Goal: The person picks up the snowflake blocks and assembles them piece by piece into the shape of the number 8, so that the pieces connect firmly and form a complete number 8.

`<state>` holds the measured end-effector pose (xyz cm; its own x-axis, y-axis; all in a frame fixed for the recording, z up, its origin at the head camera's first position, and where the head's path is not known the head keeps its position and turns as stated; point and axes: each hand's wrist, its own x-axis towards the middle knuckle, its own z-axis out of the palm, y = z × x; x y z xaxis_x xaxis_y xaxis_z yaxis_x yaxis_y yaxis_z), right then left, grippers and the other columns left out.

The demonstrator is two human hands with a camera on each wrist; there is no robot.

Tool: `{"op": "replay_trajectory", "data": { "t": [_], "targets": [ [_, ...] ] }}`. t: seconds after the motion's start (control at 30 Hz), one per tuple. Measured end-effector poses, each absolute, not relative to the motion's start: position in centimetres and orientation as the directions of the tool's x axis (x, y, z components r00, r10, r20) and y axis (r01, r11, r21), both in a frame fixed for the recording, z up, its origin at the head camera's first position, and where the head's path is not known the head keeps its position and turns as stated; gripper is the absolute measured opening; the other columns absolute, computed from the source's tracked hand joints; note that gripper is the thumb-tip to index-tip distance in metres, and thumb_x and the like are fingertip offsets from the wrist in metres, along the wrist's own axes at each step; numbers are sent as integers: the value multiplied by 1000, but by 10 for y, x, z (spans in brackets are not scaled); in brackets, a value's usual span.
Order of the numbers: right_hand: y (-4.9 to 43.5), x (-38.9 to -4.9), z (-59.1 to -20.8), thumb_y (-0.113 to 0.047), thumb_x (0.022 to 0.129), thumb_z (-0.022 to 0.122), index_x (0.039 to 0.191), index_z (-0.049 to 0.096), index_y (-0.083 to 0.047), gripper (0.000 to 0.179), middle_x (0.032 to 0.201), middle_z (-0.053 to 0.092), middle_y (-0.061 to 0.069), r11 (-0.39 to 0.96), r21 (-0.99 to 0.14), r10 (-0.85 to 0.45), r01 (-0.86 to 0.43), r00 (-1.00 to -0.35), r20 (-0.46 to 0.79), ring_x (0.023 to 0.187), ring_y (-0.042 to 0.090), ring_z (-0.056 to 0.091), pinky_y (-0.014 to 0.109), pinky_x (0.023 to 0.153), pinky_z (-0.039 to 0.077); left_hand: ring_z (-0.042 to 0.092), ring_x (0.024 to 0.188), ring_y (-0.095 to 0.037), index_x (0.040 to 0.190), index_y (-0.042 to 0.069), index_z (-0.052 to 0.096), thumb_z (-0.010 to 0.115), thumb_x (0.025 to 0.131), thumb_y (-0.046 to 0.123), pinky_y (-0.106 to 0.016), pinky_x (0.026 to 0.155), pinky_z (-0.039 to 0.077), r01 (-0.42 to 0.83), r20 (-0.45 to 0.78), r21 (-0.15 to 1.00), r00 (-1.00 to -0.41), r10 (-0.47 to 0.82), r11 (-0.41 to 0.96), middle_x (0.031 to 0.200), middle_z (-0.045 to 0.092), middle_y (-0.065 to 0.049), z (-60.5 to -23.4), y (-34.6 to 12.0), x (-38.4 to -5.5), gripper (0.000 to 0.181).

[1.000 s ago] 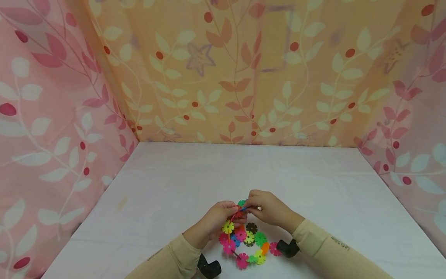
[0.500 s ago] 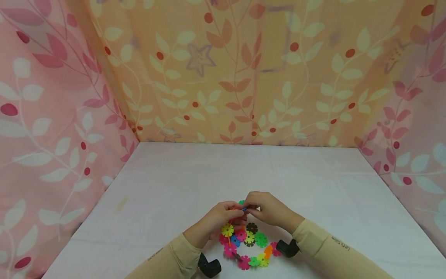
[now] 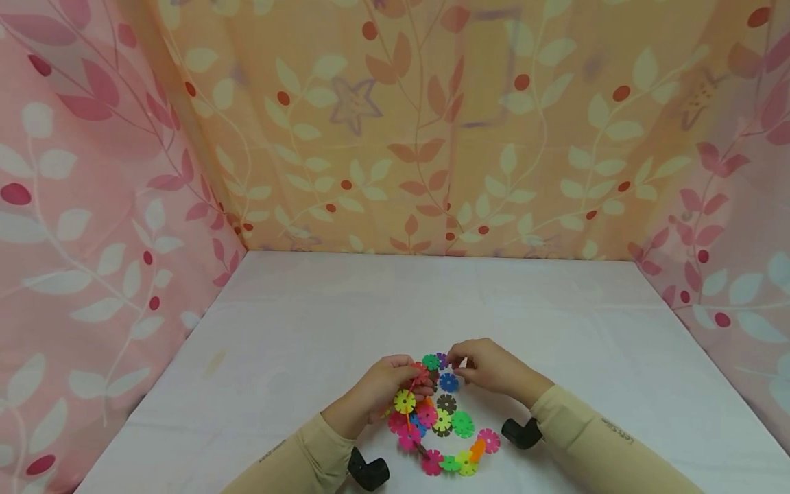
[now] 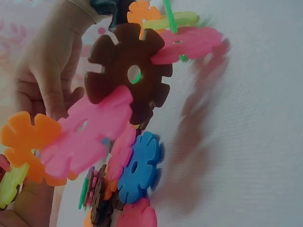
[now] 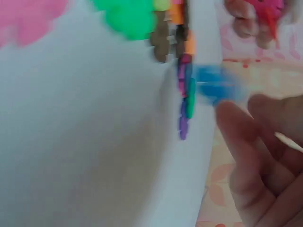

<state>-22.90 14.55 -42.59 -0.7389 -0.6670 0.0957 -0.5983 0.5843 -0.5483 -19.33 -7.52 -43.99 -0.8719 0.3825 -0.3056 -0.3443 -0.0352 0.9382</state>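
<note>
A chain of flower-shaped interlocking discs in pink, yellow, green, brown and orange (image 3: 433, 462) curves in an open loop across the table. At the loop's upper left, my left hand (image 3: 390, 381) pinches a red flower-shaped disc (image 3: 420, 372) of the chain between thumb and fingers. My right hand (image 3: 494, 367) has a blue flower-shaped disc (image 3: 448, 382) at its finger and thumb tips, face towards the head camera. In the right wrist view that blue disc (image 5: 215, 85) is blurred. Green (image 3: 430, 361) and purple discs (image 3: 441, 359) stick out beyond the left hand.
A white cloth covers the table (image 3: 308, 309), with patterned curtains (image 3: 395, 137) at the back and sides. A black wrist camera (image 3: 368, 471) is below the left hand, and another black wrist camera (image 3: 521, 433) below the right, close to the chain's pink end disc (image 3: 489, 440).
My right hand has moved right, away from the left, and the blue disc has come away from the red one with it and turned face-on. The left hand stays nearly in place.
</note>
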Motion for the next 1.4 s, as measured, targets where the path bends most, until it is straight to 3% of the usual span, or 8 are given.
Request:
{"op": "replay_trajectory", "data": {
  "t": [0.13, 0.3, 0.43, 0.5, 0.7, 0.87, 1.03, 1.4],
  "targets": [
    [144, -226, -426, -18, 78, 72, 87, 62, -17, 13, 83, 54, -7, 624, -443, -709, -643, -704, 24, 74, 10, 52, 22, 68, 47, 67, 85, -28, 82, 1, 55, 51, 93, 18, -31, 72, 53, -332, -296, 943, -876, 382, -32, 95, 66, -21, -439, -75, -193, 21],
    [141, -218, -431, -28, 69, 80, 78, 58, -20, 25, 72, 49, -10, 582, -495, -794, -646, -584, -171, 66, 4, 44, 19, 60, 41, 67, 85, -28, 82, 1, 54, 50, 94, 16, -30, 72, 53, -324, -285, 945, -876, 390, -35, 94, 67, -20, -439, -76, -193, 20],
    [140, -214, -436, -33, 66, 81, 79, 56, -23, 31, 72, 48, -12, 608, -495, -785, -621, -565, -256, 66, 2, 43, 19, 59, 40, 67, 85, -28, 82, 2, 54, 50, 94, 16, -30, 72, 53, -323, -282, 946, -874, 397, -38, 94, 67, -20, -440, -75, -194, 20],
    [140, -213, -437, -26, 68, 80, 77, 54, -21, 28, 70, 46, -12, 605, -506, -786, -614, -561, -260, 65, 2, 42, 19, 58, 39, 67, 86, -29, 81, 2, 54, 50, 94, 17, -31, 73, 53, -323, -281, 945, -873, 398, -42, 94, 67, -20, -440, -75, -194, 20],
    [142, -224, -431, -8, 76, 70, 74, 54, -17, 19, 65, 44, -13, 553, -554, -794, -622, -595, -123, 61, 2, 42, 18, 55, 39, 67, 85, -28, 81, 2, 54, 50, 94, 17, -32, 74, 53, -329, -288, 943, -875, 390, -42, 94, 67, -21, -438, -75, -193, 20],
    [140, -230, -424, -11, 82, 67, 83, 65, -15, 4, 76, 56, -13, 526, -503, -754, -686, -649, 98, 68, 2, 49, 20, 63, 47, 67, 85, -27, 84, 0, 55, 49, 95, 18, -32, 74, 53, -344, -300, 938, -871, 389, -47, 96, 66, -21, -438, -75, -194, 21],
    [134, -230, -419, -9, 82, 67, 87, 68, -12, 6, 84, 62, -7, 496, -501, -698, -709, -669, 255, 73, 3, 53, 20, 66, 49, 68, 82, -24, 90, -3, 56, 47, 95, 17, -33, 74, 53, -357, -308, 932, -869, 387, -62, 97, 66, -23, -439, -73, -194, 23],
    [130, -226, -417, -11, 82, 67, 87, 68, -16, 7, 83, 62, -8, 473, -516, -703, -714, -659, 268, 72, 2, 52, 19, 65, 48, 68, 82, -25, 89, -2, 58, 48, 95, 17, -34, 75, 52, -374, -318, 925, -864, 390, -74, 96, 66, -21, -439, -72, -193, 22]
  ]
}}
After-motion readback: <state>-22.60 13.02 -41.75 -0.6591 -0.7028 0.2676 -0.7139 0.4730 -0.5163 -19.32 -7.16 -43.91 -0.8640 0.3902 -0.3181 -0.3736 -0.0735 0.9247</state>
